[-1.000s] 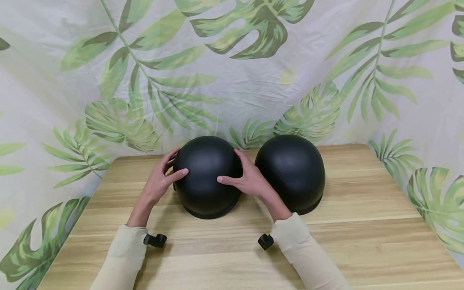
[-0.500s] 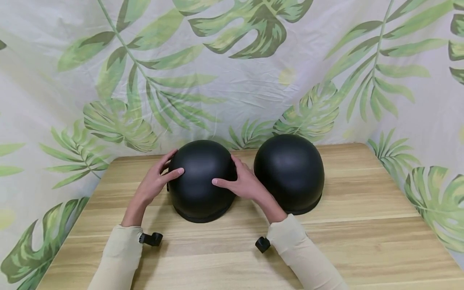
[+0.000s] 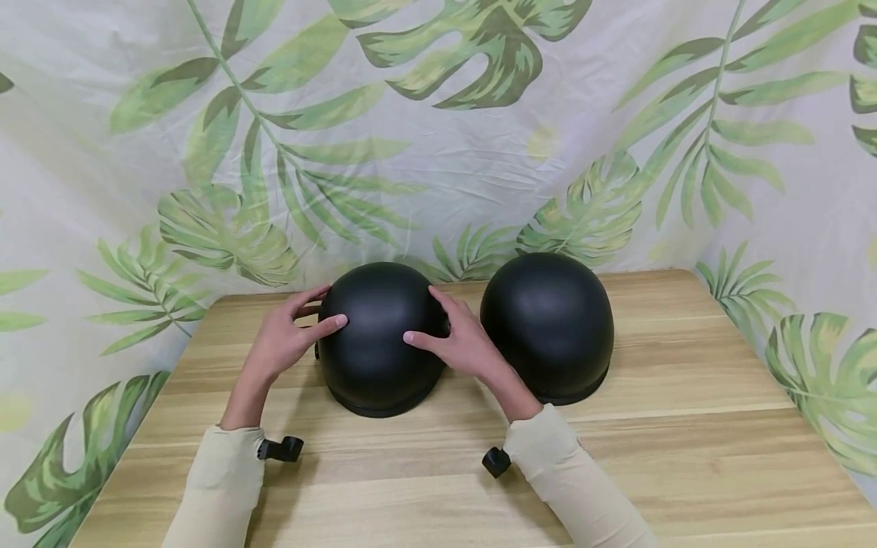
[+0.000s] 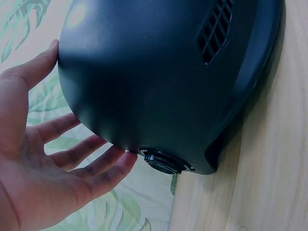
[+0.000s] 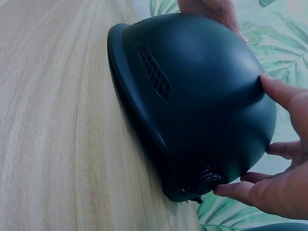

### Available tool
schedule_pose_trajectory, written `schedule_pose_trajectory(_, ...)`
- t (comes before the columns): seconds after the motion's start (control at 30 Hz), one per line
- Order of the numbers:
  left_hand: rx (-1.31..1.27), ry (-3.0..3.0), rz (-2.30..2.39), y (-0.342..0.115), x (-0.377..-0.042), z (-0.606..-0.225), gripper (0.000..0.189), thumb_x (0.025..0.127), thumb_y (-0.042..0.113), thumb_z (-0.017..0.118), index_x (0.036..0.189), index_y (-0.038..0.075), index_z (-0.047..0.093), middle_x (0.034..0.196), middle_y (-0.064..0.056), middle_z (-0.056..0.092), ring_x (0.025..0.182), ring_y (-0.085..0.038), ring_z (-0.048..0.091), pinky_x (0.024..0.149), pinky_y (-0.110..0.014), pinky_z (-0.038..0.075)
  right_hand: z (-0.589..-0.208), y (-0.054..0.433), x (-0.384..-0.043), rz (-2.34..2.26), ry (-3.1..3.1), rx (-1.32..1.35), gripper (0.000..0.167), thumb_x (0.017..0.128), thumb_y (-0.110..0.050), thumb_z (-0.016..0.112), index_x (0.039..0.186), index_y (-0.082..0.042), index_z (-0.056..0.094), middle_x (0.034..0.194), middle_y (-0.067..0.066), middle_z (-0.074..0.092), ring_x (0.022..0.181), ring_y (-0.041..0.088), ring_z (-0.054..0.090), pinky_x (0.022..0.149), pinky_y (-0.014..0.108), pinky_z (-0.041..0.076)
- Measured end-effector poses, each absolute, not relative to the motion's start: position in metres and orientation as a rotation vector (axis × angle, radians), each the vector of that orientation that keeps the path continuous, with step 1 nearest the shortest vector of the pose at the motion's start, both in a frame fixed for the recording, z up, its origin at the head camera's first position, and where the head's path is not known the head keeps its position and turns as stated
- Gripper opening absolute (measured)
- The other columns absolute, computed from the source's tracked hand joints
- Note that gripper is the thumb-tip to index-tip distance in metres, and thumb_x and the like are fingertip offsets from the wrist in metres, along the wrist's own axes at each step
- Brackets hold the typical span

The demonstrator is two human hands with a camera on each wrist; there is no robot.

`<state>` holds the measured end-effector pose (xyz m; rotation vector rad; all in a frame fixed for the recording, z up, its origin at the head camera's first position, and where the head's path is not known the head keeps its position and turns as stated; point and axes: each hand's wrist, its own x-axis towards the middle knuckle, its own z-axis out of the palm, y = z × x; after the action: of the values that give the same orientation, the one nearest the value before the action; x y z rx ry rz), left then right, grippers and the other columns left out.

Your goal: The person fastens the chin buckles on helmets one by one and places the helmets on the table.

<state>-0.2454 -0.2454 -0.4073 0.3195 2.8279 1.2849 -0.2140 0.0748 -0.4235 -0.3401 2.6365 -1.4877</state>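
Fingers touch left helmet; wood-grain table, leaf-print cloth behind.

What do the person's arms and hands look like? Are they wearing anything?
The left hand and right hand are bare, with no gloves or rings showing. The arms wear plain cream sleeves, left sleeve and right sleeve, ending above the wrists. Small black gadgets stick out by the left cuff and right cuff. No cables show.
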Motion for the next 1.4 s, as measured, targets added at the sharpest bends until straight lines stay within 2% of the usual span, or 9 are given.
schedule_pose_trajectory(0.23, 0.313, 2.832, 1.258, -0.244, -0.245, -0.405, 0.085, 0.095, 0.057, 0.075, 0.164, 0.020, 0.043, 0.167, -0.015, 0.044, 0.149, -0.044, 0.049, 0.108, -0.064, 0.053, -0.423, 0.076, -0.214, -1.505, 2.651, -0.390, 0.090, 0.096, -0.046, 0.077, 0.169, -0.026, 0.030, 0.165, 0.016, 0.040, 0.139, 0.037, 0.055, 0.115, 0.056, 0.049)
schedule_pose_trajectory(0.57, 0.336, 2.835, 1.235, -0.244, -0.241, -0.402, 0.087, 0.096, 0.055, 0.074, 0.165, 0.016, 0.039, 0.168, -0.017, 0.041, 0.150, -0.048, 0.046, 0.110, -0.065, 0.051, -0.419, 0.074, -0.212, -1.492, 2.656, -0.387, 0.088, 0.096, -0.046, 0.077, 0.169, -0.025, 0.031, 0.166, 0.015, 0.040, 0.140, 0.039, 0.056, 0.115, 0.054, 0.051)
schedule_pose_trajectory(0.67, 0.364, 2.836, 1.273, -0.242, -0.241, -0.401, 0.085, 0.098, 0.052, 0.074, 0.165, 0.013, 0.039, 0.168, -0.018, 0.041, 0.150, -0.047, 0.046, 0.112, -0.064, 0.050, -0.414, 0.075, -0.210, -1.484, 2.660, -0.404, 0.085, 0.098, -0.042, 0.076, 0.168, -0.022, 0.033, 0.166, 0.016, 0.039, 0.141, 0.040, 0.055, 0.115, 0.054, 0.051)
schedule_pose_trajectory(0.83, 0.403, 2.867, 1.349, -0.233, -0.239, -0.396, 0.082, 0.099, 0.048, 0.074, 0.164, 0.012, 0.040, 0.166, -0.018, 0.043, 0.150, -0.043, 0.046, 0.117, -0.063, 0.046, -0.401, 0.084, -0.205, -1.547, 2.627, -0.423, 0.081, 0.100, -0.037, 0.075, 0.167, -0.019, 0.035, 0.171, 0.015, 0.033, 0.153, 0.040, 0.045, 0.120, 0.055, 0.046)
schedule_pose_trajectory(1.0, 0.454, 2.957, 1.370, -0.219, -0.234, -0.388, 0.077, 0.097, 0.043, 0.077, 0.161, 0.011, 0.047, 0.162, -0.018, 0.048, 0.148, -0.042, 0.049, 0.115, -0.063, 0.047, -0.387, 0.102, -0.199, -1.597, 2.617, -0.405, 0.080, 0.100, -0.035, 0.075, 0.167, -0.019, 0.035, 0.171, 0.013, 0.033, 0.157, 0.037, 0.038, 0.124, 0.056, 0.041)
schedule_pose_trajectory(1.2, 0.590, 3.045, 1.427, -0.200, -0.226, -0.377, 0.069, 0.095, 0.030, 0.081, 0.154, 0.008, 0.055, 0.156, -0.019, 0.054, 0.142, -0.042, 0.053, 0.112, -0.063, 0.050, -0.376, 0.131, -0.191, -1.588, 2.686, -0.401, 0.079, 0.100, -0.030, 0.075, 0.167, -0.016, 0.034, 0.169, 0.015, 0.035, 0.156, 0.038, 0.038, 0.124, 0.057, 0.040)
schedule_pose_trajectory(1.4, 0.704, 3.017, 1.538, -0.175, -0.220, -0.367, 0.065, 0.093, 0.022, 0.083, 0.151, 0.008, 0.058, 0.150, -0.020, 0.058, 0.139, -0.039, 0.055, 0.110, -0.058, 0.053, -0.369, 0.160, -0.181, -1.650, 2.714, -0.397, 0.076, 0.101, -0.025, 0.075, 0.166, -0.014, 0.036, 0.169, 0.014, 0.035, 0.157, 0.035, 0.038, 0.124, 0.052, 0.042)
